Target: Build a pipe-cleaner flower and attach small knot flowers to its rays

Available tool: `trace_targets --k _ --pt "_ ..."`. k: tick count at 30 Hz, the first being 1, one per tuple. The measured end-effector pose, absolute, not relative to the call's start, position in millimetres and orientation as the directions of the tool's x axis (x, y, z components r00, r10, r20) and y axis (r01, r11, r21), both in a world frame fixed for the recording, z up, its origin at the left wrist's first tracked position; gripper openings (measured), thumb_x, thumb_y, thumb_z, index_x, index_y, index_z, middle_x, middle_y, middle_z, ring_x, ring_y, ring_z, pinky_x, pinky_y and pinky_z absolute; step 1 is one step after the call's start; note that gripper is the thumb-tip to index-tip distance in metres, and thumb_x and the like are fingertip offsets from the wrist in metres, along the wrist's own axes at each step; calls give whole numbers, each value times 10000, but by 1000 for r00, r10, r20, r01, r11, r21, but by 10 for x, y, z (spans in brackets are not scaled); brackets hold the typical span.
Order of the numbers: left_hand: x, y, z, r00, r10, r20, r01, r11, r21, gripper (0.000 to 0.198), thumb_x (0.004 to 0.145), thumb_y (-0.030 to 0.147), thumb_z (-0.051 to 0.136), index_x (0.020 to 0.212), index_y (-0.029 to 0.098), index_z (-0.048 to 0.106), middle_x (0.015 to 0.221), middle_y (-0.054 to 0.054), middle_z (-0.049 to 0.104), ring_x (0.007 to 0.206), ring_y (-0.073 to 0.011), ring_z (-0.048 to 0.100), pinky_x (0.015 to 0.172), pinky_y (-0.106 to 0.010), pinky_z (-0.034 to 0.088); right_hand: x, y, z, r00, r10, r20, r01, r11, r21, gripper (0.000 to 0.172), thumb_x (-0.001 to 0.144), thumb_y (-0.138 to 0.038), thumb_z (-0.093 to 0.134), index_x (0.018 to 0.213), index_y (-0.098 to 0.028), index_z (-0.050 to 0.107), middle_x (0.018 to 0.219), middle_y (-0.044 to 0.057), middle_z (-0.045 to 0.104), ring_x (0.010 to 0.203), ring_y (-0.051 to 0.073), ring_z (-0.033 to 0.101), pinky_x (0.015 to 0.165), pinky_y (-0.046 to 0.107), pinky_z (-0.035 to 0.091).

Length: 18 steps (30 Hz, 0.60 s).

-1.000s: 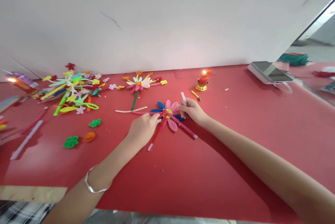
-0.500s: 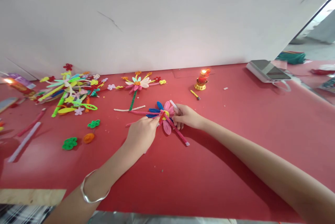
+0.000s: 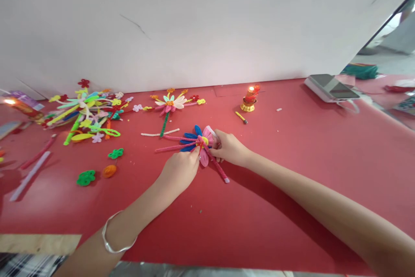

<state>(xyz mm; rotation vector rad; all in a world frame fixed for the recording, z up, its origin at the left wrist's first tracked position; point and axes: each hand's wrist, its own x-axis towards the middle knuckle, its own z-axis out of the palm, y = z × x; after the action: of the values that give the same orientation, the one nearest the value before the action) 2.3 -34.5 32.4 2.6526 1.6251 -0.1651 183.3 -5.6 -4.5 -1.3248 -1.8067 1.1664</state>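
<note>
A pipe-cleaner flower (image 3: 198,138) with blue and pink petals and a yellow centre lies on the red table (image 3: 275,182). Pink stems stick out from it to the left and lower right. My left hand (image 3: 180,170) is closed, its fingertips pinching the flower's centre from below. My right hand (image 3: 228,148) is closed on the flower's right side, bending a white-tipped pink piece against the petals.
A pile of finished pipe-cleaner flowers (image 3: 86,113) lies at the far left. Another flower (image 3: 170,105) with a green stem lies behind. A lit red candle lamp (image 3: 250,97) stands at the back. A phone on a white box (image 3: 330,87) sits far right. Loose green and orange pieces (image 3: 97,173) lie left.
My right hand has folded the upright white-tipped piece down onto the flower. The loose pink stems have swung round to the left, and my left hand has shifted slightly right.
</note>
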Motion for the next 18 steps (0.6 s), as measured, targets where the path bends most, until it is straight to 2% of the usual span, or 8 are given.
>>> trace_targets --k 4,8,14,18 --pt "35 -347 302 424 885 -191 891 -446 -88 463 901 168 322 1362 147 367 823 -118 672 723 -232 648 606 -290 464 1818 -65 -41 -311 949 -43 430 101 -897 267 694 -149 553 732 -230 302 550 -75 601 431 118 599 424 212 475" --pt "50 -351 311 433 872 -228 884 -460 -79 478 895 137 311 1372 155 342 854 -119 666 730 -232 647 600 -292 467 1822 -60 -51 -326 944 -50 414 95 -905 274 695 -145 554 732 -232 297 543 -78 597 431 121 600 424 214 474" --pt "70 -345 302 459 850 -259 872 -487 -54 421 881 123 339 1293 145 422 802 -112 653 714 -227 646 592 -281 462 1813 -66 -26 -319 947 -29 450 125 -884 264 699 -165 564 728 -228 309 544 -71 596 437 120 599 444 216 461" --pt "70 -338 281 448 855 -262 879 -475 -48 428 893 130 313 1315 145 384 788 -106 651 692 -221 642 572 -273 451 1806 -70 -10 -314 949 -30 461 125 -879 258 699 -173 564 722 -227 313 548 -66 589 446 121 599 459 220 460"
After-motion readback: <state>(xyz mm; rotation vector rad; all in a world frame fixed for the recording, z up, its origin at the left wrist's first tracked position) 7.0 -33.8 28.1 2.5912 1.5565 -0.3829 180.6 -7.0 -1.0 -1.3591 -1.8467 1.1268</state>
